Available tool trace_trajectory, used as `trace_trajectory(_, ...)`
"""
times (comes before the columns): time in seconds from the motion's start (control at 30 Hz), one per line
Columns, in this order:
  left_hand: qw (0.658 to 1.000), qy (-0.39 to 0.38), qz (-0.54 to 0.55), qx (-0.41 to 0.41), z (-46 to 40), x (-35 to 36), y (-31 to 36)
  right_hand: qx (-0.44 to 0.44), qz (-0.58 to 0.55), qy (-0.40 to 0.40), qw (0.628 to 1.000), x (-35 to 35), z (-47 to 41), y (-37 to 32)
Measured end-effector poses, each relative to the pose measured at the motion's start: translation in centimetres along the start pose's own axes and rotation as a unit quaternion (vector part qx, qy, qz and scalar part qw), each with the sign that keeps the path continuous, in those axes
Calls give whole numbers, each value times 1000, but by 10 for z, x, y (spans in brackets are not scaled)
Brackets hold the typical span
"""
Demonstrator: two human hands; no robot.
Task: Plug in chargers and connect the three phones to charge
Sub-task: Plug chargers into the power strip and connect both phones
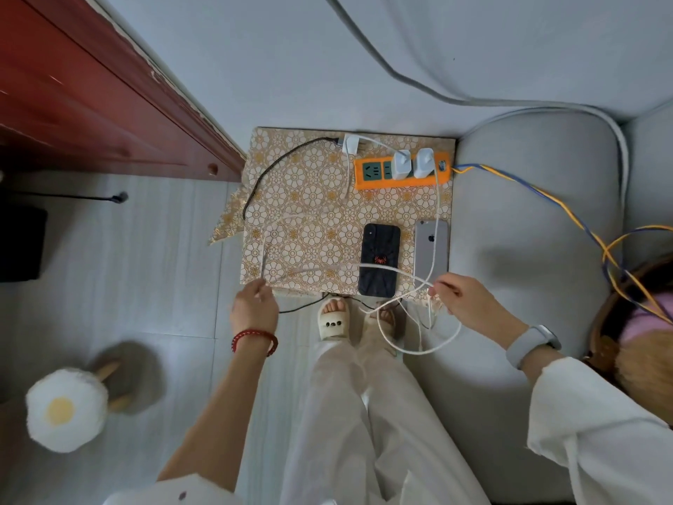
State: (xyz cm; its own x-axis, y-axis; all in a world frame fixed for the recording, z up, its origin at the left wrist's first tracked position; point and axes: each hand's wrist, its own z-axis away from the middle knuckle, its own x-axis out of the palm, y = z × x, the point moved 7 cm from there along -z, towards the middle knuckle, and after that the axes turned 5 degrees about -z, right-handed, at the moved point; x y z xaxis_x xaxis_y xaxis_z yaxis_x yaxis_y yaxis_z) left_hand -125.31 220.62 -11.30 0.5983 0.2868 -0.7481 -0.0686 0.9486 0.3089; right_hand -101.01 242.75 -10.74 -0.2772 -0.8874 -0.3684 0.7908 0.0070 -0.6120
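— Phones: where are they?
— Two in sight on the patterned table (291, 213). Black phone (378, 265) at the near edge, silver phone (431, 249) just to its right, both face down.
— Chargers?
— Two white adapters (413, 164) sit in the orange power strip (400, 174); a third adapter (351, 144) lies loose beside it.
— Your hands?
— My left hand (255, 306) pinches one stretch of white cable (327, 268) at the table's near-left corner. My right hand (460, 297) pinches cable by the near-right corner, fingers curled round it.
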Motion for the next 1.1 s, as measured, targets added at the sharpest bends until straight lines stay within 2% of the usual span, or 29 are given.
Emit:
trace_trajectory(0.07,975,-26,-153,162,9,15,22,-35,18,-14,999,6,1,-17)
trace_trajectory(0.13,921,-69,-186,335,39,37,58,-84,22,-49,995,20,4,-41)
trace_trajectory(0.17,898,-109,-170,390,53,48,72,-108,22,-59,992,27,6,-53)
trace_trajectory(0.23,876,-186,-108,432,74,62,88,-147,11,-62,987,34,9,-73)
trace_trajectory(0.27,875,-183,-92,439,76,61,93,-156,1,-59,986,34,9,-78)
trace_trajectory(0.33,913,-135,-56,380,61,51,90,-146,-19,-62,987,28,10,-78)
trace_trajectory(0.4,969,-79,67,223,35,30,68,-117,-27,-71,990,18,10,-66)
trace_trajectory(0.47,974,-16,217,66,14,10,34,-75,-15,-70,995,4,10,-44)
trace_trajectory(0.5,970,7,240,20,6,3,19,-54,-9,-63,997,-3,10,-33)
trace_trajectory(0.53,976,17,215,5,-1,-2,9,-38,-4,-52,998,-9,11,-23)
trace_trajectory(0.6,997,-2,60,42,-2,-2,5,-29,4,-34,999,-13,12,-15)
trace_trajectory(0.63,994,-10,-18,105,2,2,11,-38,6,-34,999,-10,13,-18)
trace_trajectory(0.7,954,-16,-101,282,27,17,41,-78,12,-54,995,5,16,-36)
trace_trajectory(0.77,905,-87,-109,402,60,40,72,-122,19,-78,989,23,18,-56)
trace_trajectory(0.83,879,-157,-67,446,82,50,89,-152,21,-87,984,33,20,-71)
trace_trajectory(0.87,876,-148,-43,456,83,46,93,-161,15,-85,983,32,20,-75)
trace_trajectory(0.97,913,-44,-7,405,58,20,87,-143,-22,-64,987,16,19,-67)
trace_trajectory(1.0,934,-9,0,357,45,10,79,-128,-29,-56,990,9,19,-59)
trace_trajectory(1.07,977,49,35,203,17,-6,49,-93,-24,-46,994,-3,18,-41)
trace_trajectory(1.1,988,68,56,126,6,-12,34,-77,-20,-37,996,-8,18,-33)
